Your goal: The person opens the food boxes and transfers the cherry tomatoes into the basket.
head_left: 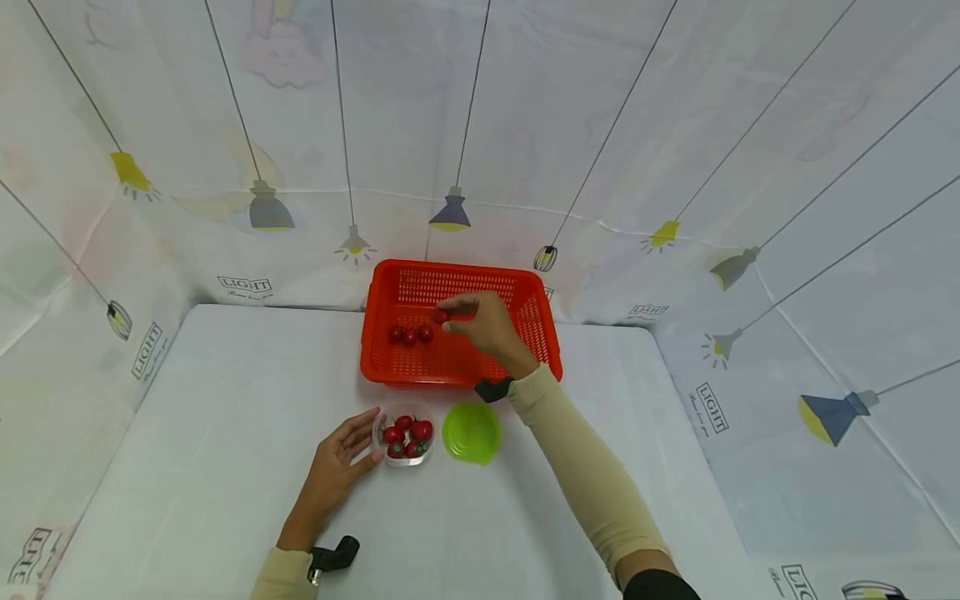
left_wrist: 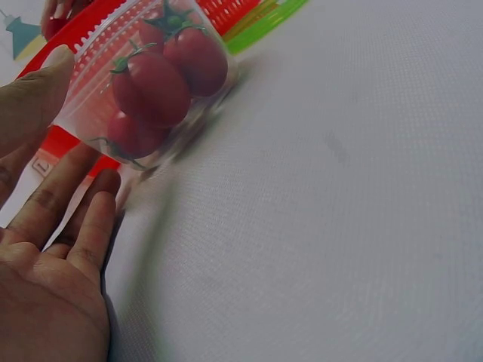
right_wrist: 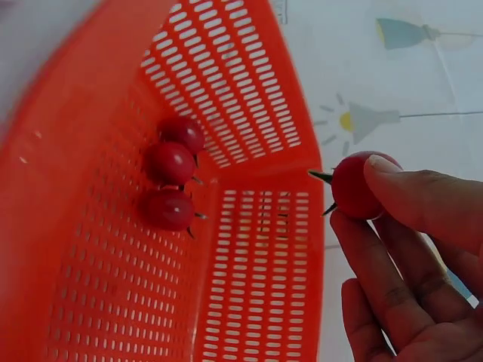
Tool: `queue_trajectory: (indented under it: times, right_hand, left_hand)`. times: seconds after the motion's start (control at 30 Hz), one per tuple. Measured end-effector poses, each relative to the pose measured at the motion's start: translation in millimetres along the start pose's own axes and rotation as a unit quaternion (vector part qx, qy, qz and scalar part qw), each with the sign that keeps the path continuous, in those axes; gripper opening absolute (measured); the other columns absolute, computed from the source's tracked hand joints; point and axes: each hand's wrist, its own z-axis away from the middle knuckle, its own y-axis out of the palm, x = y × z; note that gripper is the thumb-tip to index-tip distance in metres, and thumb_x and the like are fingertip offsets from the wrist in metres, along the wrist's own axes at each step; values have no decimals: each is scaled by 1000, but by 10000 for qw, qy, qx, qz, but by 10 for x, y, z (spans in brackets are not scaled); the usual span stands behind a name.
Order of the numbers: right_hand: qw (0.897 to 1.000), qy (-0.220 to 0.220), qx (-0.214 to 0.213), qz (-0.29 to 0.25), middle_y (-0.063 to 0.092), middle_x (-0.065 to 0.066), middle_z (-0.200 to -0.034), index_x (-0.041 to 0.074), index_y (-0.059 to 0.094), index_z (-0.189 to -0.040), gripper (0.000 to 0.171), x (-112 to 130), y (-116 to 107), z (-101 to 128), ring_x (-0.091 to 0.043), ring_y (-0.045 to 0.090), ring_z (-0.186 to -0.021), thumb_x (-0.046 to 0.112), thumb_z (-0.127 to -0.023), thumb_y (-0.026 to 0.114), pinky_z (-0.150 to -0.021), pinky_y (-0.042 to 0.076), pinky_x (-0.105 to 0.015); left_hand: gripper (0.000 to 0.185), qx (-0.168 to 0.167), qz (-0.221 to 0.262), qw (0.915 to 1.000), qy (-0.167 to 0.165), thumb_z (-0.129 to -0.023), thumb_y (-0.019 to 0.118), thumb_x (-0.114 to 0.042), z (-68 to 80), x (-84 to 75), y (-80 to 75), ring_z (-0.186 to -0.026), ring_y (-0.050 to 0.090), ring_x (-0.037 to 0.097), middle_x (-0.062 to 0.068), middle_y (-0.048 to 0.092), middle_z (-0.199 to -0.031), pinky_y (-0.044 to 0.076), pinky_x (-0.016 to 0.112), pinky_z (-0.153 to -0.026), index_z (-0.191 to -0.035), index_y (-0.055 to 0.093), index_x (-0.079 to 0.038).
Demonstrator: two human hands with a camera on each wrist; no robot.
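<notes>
Nearest, left hand (head_left: 330,471) rests open-fingered against the clear cup (head_left: 406,436) of tomatoes—right hand (head_left: 487,325) pinches one cherry tomato (head_left: 441,316) over the red basket (head_left: 532,333); best lowered gently beside the three lying there.

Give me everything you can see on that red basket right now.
The red plastic basket is rectangular, with perforated, slotted walls and floor and a solid rim. It stands upright on the white table against the curtain backdrop, beyond the clear cup and green lid. Three cherry tomatoes lie in a row on its floor. The right hand holds a fourth tomato above it, not touching it.
</notes>
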Motion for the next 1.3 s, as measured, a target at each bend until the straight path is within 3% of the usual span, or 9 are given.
queue_trajectory:
  times: [0.4, 0.67, 0.8, 0.97, 1.3]
  right_hand:
    - [9935, 945, 398, -488, 80, -10, -118, 8, 80, -121, 31, -218, 34, -404, -23, 76, -107, -3, -92, 79, -109, 59, -48]
    - [9870, 1508, 482, -273, 73, -8, -130, 10, 81, -120, 30, -444, 40, -593, -32, 60, -133, -1, -92, 80, -121, 47, -57]
    - [9814, 1799, 624, -232, 72, -10, -136, 8, 80, -121, 30, -535, 54, -647, -35, 55, -141, -1, -93, 79, -124, 42, -59]
    - [9806, 1774, 832, -72, 72, -13, -136, 5, 80, -121, 29, -659, 97, -690, -34, 58, -137, -2, -93, 78, -124, 44, -56]
    - [9762, 1805, 1170, 279, 73, -16, -134, -1, 78, -124, 27, -684, 123, -679, -33, 63, -130, -1, -97, 72, -118, 51, -50]
  left_hand:
    - [67, -36, -1, 10000, -43, -97, 77, -8, 2, 0, -10, -150, 50, 23, 11, 53, -160, 46, 22, -120, -157, 50, -16]
    - [66, -50, 20, 10000, -73, -97, 77, -9, 12, 18, -20, -150, 50, 26, 11, 53, -160, 46, 20, -119, -157, 50, -17]
    - [66, -62, 12, 10000, -42, -97, 78, -8, 6, 26, -22, -149, 51, 21, 12, 54, -159, 46, 21, -119, -157, 50, -17]
    - [66, -52, -2, 10000, -15, -97, 77, -7, 5, 26, -19, -147, 53, 15, 13, 54, -159, 46, 21, -119, -157, 50, -15]
    - [66, -32, -5, 9999, -99, -97, 78, -9, 4, -10, -10, -150, 49, 26, 11, 53, -160, 45, 20, -119, -157, 51, -19]
